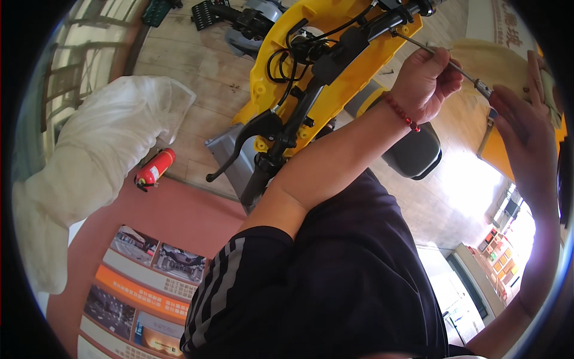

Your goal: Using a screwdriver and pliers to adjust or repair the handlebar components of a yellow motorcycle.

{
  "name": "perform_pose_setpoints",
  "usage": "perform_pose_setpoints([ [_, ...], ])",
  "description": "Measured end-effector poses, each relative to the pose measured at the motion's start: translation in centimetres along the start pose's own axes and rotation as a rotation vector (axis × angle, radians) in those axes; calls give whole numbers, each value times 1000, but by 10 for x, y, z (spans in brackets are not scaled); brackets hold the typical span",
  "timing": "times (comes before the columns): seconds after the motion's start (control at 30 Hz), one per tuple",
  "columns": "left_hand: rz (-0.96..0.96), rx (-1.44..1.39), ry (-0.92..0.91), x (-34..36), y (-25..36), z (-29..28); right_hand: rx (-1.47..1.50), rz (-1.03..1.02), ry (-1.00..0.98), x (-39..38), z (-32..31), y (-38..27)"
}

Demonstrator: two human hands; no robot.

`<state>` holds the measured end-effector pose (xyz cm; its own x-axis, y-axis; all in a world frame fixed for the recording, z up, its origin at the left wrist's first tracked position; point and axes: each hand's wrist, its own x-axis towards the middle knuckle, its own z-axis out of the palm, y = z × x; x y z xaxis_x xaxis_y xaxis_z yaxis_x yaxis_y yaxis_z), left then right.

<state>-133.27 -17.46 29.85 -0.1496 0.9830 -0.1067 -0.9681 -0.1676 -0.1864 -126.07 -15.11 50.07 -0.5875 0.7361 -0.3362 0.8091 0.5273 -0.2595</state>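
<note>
"What are the hands doing on your feed?"

"I see the left hand [423, 85], wearing a red beaded bracelet [402, 113], with thumb and fingers closed around the shaft of a screwdriver [482, 89]. The right hand [526, 122] holds the handle end, farther right. A couple of its fingers stretch out straight, and the edge of my view distorts them."

"Where does the tool point?"

"The shaft slants from the right toward the far side. Its tip is at the far right end of a yellow panel [365, 75], just beside the black handlebar [306, 106]. From my seat I can't tell whether the tip sits in a screw."

"And the handlebar?"

"I have it running diagonally over the panel, near left to far right. Black cables [281, 67] loop at its left, and a curved brake lever [238, 149] hangs off the near left part. The left forearm crosses to the right of that near end."

"Anything else around?"

"A black rounded case [415, 149] is past the forearm, to the right. On the left I get a red fire extinguisher [156, 167] close to a large thing under a whitish cover [98, 152]. Nearer on that side, a poster board [143, 293] carries photographs and an orange band."
</note>
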Motion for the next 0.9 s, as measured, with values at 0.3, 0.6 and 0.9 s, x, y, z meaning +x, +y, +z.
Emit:
perform_pose_setpoints([
  [0.3,7,11,6,-1,1,2,-369,-182,51,-1,5,6],
  [0.6,76,-23,2,9,-8,-9,-105,-111,41,0,8,13],
  [0.9,61,6,95,-1,-4,-2,-211,-292,17,-15,6,3],
])
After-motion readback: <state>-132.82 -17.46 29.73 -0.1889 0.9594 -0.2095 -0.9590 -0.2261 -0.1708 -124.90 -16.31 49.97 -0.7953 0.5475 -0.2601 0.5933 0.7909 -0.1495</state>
